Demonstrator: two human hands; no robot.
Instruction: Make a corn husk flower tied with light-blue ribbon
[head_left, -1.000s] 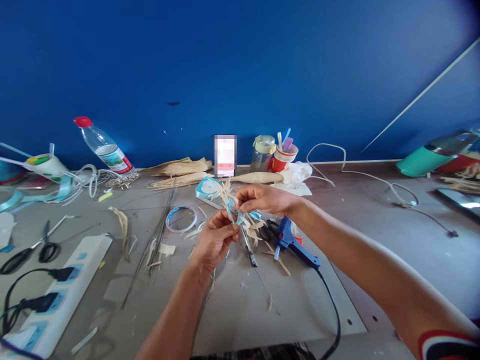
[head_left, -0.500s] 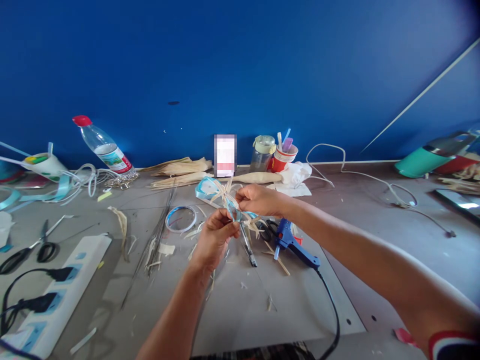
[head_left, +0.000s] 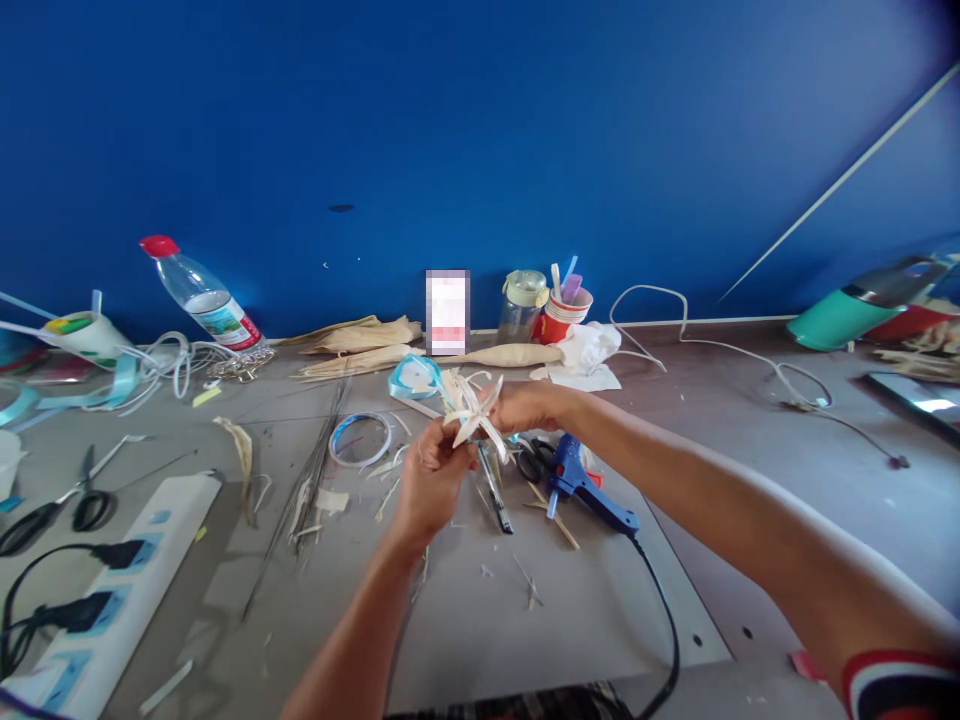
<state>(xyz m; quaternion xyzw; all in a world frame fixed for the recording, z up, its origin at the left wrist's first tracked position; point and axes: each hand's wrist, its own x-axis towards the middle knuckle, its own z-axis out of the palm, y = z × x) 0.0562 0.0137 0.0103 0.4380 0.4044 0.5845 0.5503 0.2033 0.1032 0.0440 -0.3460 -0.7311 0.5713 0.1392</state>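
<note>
My left hand (head_left: 429,482) is closed in a pinch around the base of a small pale flower made of dried husk strips (head_left: 472,412), held above the table. My right hand (head_left: 529,405) is closed too, pinching the same flower from the right side. A light blue ribbon (head_left: 411,377) trails from the flower toward the back. Just below the hands lie a blue glue gun (head_left: 589,485) with a black cord, black scissors (head_left: 534,460) and a dark slim tool (head_left: 495,492).
A tape ring (head_left: 362,438) and thin wires (head_left: 311,478) lie left of the hands. Farther left are a white power strip (head_left: 105,590), scissors (head_left: 52,510) and a tilted bottle (head_left: 202,295). Husks (head_left: 360,345), a jar (head_left: 525,305) and a red cup (head_left: 562,315) stand at the blue wall.
The hands have drawn closer together and turned the flower, so its pale petals now face up and the blue ribbon between the fingers is mostly hidden.
</note>
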